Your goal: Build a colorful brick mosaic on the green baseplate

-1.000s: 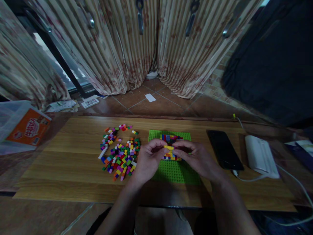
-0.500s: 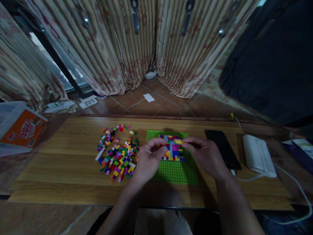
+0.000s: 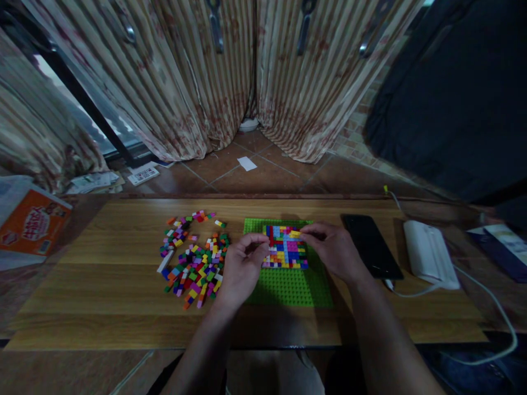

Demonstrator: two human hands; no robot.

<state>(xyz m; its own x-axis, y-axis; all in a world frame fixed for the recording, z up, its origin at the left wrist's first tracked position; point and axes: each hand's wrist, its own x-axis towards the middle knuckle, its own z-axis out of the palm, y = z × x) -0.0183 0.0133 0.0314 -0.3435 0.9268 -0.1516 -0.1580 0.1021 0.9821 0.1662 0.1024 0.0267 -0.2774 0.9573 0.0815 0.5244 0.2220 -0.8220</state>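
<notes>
While our right hand [image 3: 332,248] pinches a yellow brick [image 3: 295,234] over the brick panel [image 3: 293,254], just below frame centre, our left hand [image 3: 242,264] curls at the panel's left, its grip unclear.

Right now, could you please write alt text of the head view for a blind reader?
The right hand holds a yellow brick near the far right corner of a colourful brick patch on a green baseplate; the left hand is at the patch's left edge. On the wooden table, loose bricks lie left, a black phone right.
</notes>
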